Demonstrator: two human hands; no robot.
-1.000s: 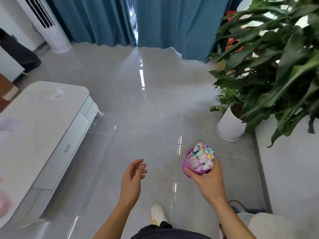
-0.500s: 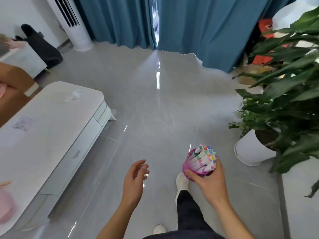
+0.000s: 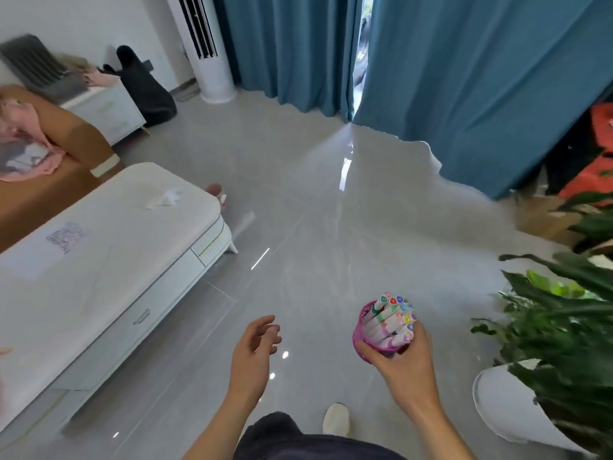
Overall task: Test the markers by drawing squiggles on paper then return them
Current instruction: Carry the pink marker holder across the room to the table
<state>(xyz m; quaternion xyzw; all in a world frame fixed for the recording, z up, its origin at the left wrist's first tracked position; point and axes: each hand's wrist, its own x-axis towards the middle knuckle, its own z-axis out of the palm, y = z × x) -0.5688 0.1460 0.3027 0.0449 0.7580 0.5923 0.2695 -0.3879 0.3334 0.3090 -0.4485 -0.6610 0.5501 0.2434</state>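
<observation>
My right hand (image 3: 403, 363) grips a pink cup (image 3: 363, 336) from below, tilted toward me. Several white markers (image 3: 393, 318) with coloured caps fill it. My left hand (image 3: 253, 355) hangs in the air to the left of the cup, fingers loosely curled, holding nothing. A sheet of paper with grey scribbles (image 3: 64, 235) lies on the low white table (image 3: 109, 277) at the left. A crumpled white scrap (image 3: 164, 197) lies near the table's far end.
Grey tiled floor (image 3: 315, 227) stretches ahead to blue curtains (image 3: 447, 78). A big potted plant (image 3: 564, 327) in a white pot (image 3: 507, 413) stands close at the right. A brown sofa (image 3: 49, 180), a white tower fan (image 3: 205, 48) and a small cabinet (image 3: 106, 111) stand at the left.
The view has swung left and advanced: the table, sofa and fan now show more, the plant has slid to the right edge. Both hands keep their pose; the cup stays in my right hand.
</observation>
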